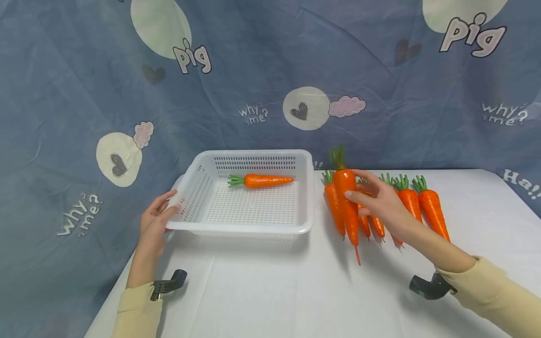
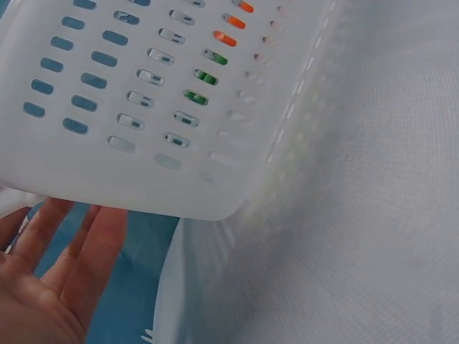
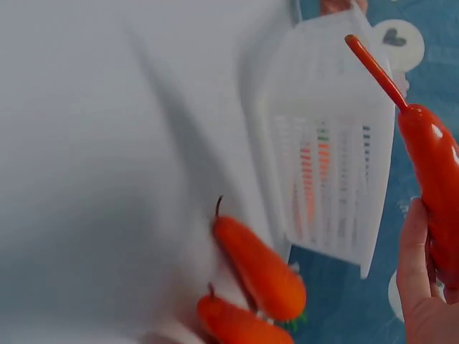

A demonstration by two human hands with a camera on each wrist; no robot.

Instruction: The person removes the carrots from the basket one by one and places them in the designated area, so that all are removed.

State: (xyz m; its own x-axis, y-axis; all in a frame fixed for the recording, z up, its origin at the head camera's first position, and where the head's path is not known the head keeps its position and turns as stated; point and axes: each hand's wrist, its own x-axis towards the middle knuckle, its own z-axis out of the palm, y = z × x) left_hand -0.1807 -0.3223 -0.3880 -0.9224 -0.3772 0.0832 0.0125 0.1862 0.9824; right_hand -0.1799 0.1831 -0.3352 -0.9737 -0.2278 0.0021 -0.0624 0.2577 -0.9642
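Observation:
My right hand point(image 1: 377, 199) holds a carrot point(image 1: 347, 197) above the table, its green top up and its thin root tip hanging down. In the right wrist view, the thumb side of that hand lies along the lower part of the carrot point(image 3: 434, 165). At the left end of a white plastic basket point(image 1: 249, 228), my left hand point(image 1: 157, 220) grips the rim, thumb on top. Its fingers point(image 2: 100, 244) reach under the rim in the left wrist view. Inside the basket one carrot point(image 1: 266, 181) lies sideways, green top to the left.
Several more carrots lie on the white table point(image 1: 262, 286) right of the basket, green tops toward the back, among them a rightmost carrot point(image 1: 433, 211). A blue printed cloth point(image 1: 253, 70) hangs behind the table. Each sleeve carries a black wrist camera point(image 1: 169, 283).

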